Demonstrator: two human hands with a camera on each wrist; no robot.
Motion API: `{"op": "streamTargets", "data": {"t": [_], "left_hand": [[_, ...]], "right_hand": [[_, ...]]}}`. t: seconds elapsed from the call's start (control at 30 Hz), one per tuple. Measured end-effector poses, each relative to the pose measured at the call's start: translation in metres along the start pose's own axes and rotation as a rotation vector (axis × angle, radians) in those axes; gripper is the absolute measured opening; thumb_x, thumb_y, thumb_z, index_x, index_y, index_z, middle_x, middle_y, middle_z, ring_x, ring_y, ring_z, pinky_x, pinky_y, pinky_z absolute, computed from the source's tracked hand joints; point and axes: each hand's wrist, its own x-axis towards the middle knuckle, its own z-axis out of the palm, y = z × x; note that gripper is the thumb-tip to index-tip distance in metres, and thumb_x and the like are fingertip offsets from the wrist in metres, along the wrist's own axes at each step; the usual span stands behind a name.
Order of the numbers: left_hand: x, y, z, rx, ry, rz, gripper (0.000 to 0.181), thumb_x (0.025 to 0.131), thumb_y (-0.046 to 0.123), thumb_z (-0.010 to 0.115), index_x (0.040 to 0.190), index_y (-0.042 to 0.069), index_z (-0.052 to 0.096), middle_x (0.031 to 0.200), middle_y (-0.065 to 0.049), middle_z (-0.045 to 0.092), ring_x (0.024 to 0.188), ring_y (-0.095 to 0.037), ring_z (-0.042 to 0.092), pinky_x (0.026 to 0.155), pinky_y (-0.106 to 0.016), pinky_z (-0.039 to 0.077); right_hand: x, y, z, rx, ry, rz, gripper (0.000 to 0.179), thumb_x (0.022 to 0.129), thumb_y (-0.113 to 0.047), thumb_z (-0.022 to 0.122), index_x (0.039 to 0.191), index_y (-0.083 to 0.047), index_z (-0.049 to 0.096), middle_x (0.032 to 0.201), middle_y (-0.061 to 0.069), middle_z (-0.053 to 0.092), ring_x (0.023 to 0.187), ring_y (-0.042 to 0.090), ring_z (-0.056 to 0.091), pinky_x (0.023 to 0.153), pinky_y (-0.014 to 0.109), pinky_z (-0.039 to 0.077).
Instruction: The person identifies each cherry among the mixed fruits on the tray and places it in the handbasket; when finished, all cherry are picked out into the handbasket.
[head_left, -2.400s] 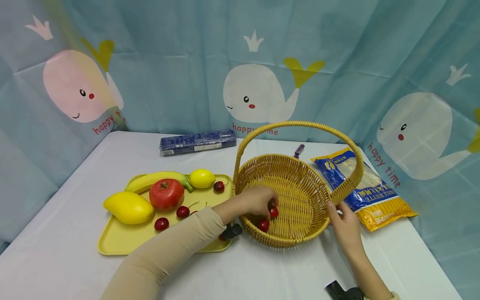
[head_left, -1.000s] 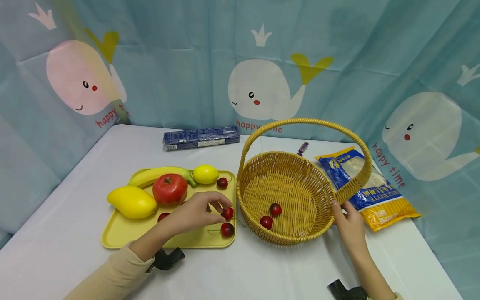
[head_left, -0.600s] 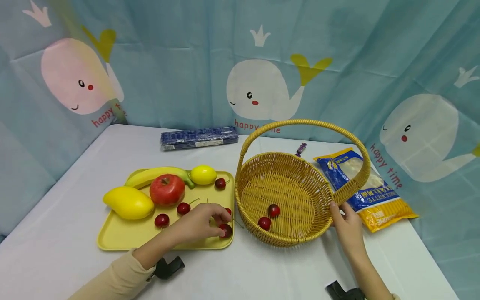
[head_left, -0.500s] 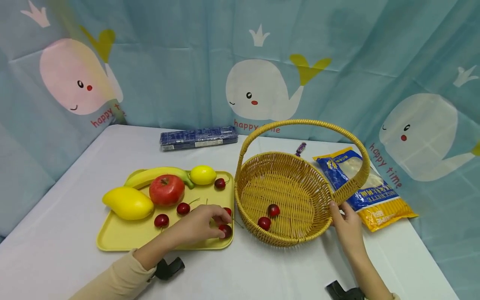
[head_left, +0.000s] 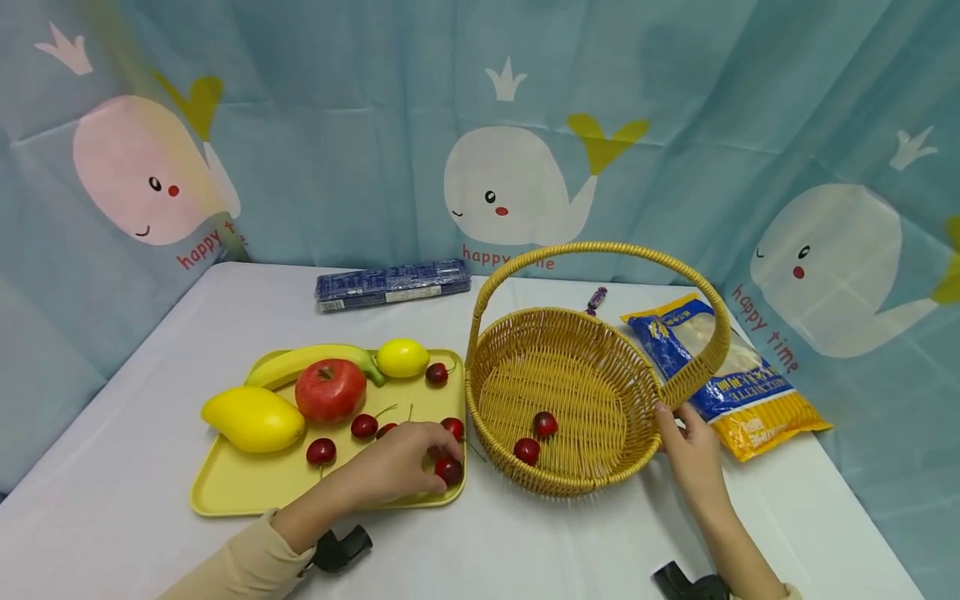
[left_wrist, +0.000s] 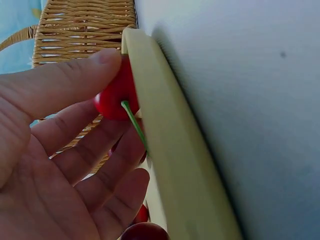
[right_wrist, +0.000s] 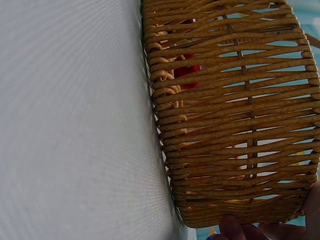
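In the head view my left hand (head_left: 397,467) is at the right side of the yellow tray (head_left: 225,492), thumb and fingers around a dark red cherry (head_left: 448,472). The left wrist view has the thumb against that cherry (left_wrist: 117,97), its green stem hanging towards the tray's rim (left_wrist: 170,130). Fingers curve behind the fruit. My right hand (head_left: 693,454) grips the right rim of the wicker basket (head_left: 577,483) near the handle's foot. Two cherries lie in the basket, one of them the cherry (head_left: 527,451) nearer the front. The right wrist view mostly holds the basket's woven side (right_wrist: 235,120).
The tray also bears a mango (head_left: 253,418), an apple (head_left: 330,390), a banana (head_left: 300,362), a lemon (head_left: 402,357) and several cherries. Behind stand a blue packet (head_left: 393,285) and a small purple candy (head_left: 596,300). A blue-orange bag (head_left: 738,383) lies right of the basket.
My left hand has gone from inside the basket, leaving two cherries there, back to the tray, and closed around the front-right cherry. My right hand stays on the basket rim.
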Motion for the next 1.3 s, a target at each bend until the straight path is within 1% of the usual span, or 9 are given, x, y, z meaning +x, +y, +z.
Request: {"op": "streamTargets", "data": {"t": [0.23, 0.37, 0.5, 0.63, 0.73, 0.9, 1.0, 1.13, 1.3], "left_hand": [[-0.001, 0.001, 0.0, 0.033, 0.004, 0.004, 0.03, 0.072, 0.012, 0.075, 0.101, 0.018, 0.066, 0.095, 0.013, 0.061, 0.082, -0.008, 0.053, 0.074, -0.026, 0.046], [-0.005, 0.006, -0.006, 0.024, 0.011, -0.016, 0.031, 0.073, 0.012, 0.074, 0.102, 0.019, 0.066, 0.096, 0.014, 0.06, 0.081, -0.008, 0.054, 0.072, -0.024, 0.047], [-0.008, 0.013, -0.022, 0.021, 0.035, 0.004, 0.031, 0.074, 0.01, 0.074, 0.103, 0.017, 0.066, 0.098, 0.013, 0.061, 0.084, -0.008, 0.054, 0.072, -0.026, 0.049], [-0.009, 0.022, -0.041, 0.026, 0.097, 0.072, 0.031, 0.075, 0.008, 0.074, 0.104, 0.016, 0.065, 0.099, 0.011, 0.062, 0.087, -0.009, 0.056, 0.073, -0.03, 0.051], [-0.009, 0.03, -0.055, 0.037, 0.133, 0.096, 0.034, 0.075, 0.009, 0.076, 0.105, 0.017, 0.064, 0.098, 0.012, 0.061, 0.088, -0.009, 0.056, 0.075, -0.032, 0.051], [-0.007, 0.044, -0.068, 0.032, 0.159, 0.145, 0.036, 0.076, 0.01, 0.075, 0.109, 0.017, 0.063, 0.096, 0.013, 0.06, 0.089, -0.007, 0.055, 0.076, -0.032, 0.049], [-0.003, 0.05, -0.071, 0.027, 0.169, 0.184, 0.035, 0.077, 0.012, 0.075, 0.109, 0.017, 0.063, 0.097, 0.013, 0.061, 0.089, -0.006, 0.055, 0.076, -0.032, 0.048], [0.004, 0.057, -0.069, 0.0, 0.174, 0.211, 0.035, 0.077, 0.013, 0.075, 0.109, 0.017, 0.063, 0.1, 0.014, 0.061, 0.089, -0.005, 0.054, 0.079, -0.031, 0.048], [0.023, 0.06, -0.059, -0.089, 0.146, 0.269, 0.035, 0.077, 0.013, 0.075, 0.11, 0.014, 0.064, 0.103, 0.009, 0.062, 0.088, -0.006, 0.055, 0.078, -0.031, 0.048]], "right_hand": [[0.001, -0.001, 0.0, 0.01, -0.011, -0.004, 0.037, 0.099, -0.024, 0.043, 0.121, 0.004, 0.052, 0.103, 0.017, 0.054, 0.072, -0.001, 0.06, 0.059, 0.02, 0.052], [0.002, -0.001, 0.0, 0.007, -0.013, -0.005, 0.036, 0.099, -0.025, 0.043, 0.118, 0.003, 0.053, 0.101, 0.015, 0.054, 0.071, 0.001, 0.061, 0.059, 0.021, 0.052], [0.002, -0.003, 0.0, 0.005, -0.016, -0.012, 0.038, 0.098, -0.028, 0.043, 0.118, 0.003, 0.053, 0.1, 0.015, 0.054, 0.071, 0.002, 0.062, 0.059, 0.022, 0.052], [0.003, -0.003, -0.001, 0.01, -0.017, -0.017, 0.038, 0.099, -0.028, 0.042, 0.119, 0.003, 0.052, 0.101, 0.016, 0.054, 0.071, 0.002, 0.061, 0.059, 0.022, 0.052], [0.002, -0.002, -0.001, 0.023, -0.013, -0.013, 0.037, 0.099, -0.026, 0.043, 0.119, 0.003, 0.052, 0.1, 0.016, 0.054, 0.071, 0.001, 0.061, 0.059, 0.022, 0.052], [0.002, -0.001, 0.0, 0.037, -0.011, -0.01, 0.037, 0.098, -0.025, 0.043, 0.119, 0.004, 0.052, 0.098, 0.015, 0.054, 0.068, 0.002, 0.061, 0.058, 0.022, 0.052], [0.001, 0.0, 0.001, 0.043, -0.012, -0.01, 0.037, 0.098, -0.025, 0.043, 0.12, 0.004, 0.052, 0.097, 0.014, 0.054, 0.068, 0.002, 0.062, 0.058, 0.022, 0.052], [0.001, -0.001, 0.001, 0.052, -0.012, -0.01, 0.037, 0.098, -0.025, 0.044, 0.119, 0.004, 0.053, 0.096, 0.015, 0.054, 0.067, 0.003, 0.062, 0.057, 0.023, 0.052], [0.001, -0.002, 0.002, 0.049, -0.002, -0.008, 0.037, 0.098, -0.025, 0.044, 0.118, 0.004, 0.054, 0.096, 0.016, 0.054, 0.066, 0.003, 0.062, 0.057, 0.022, 0.052]]}}
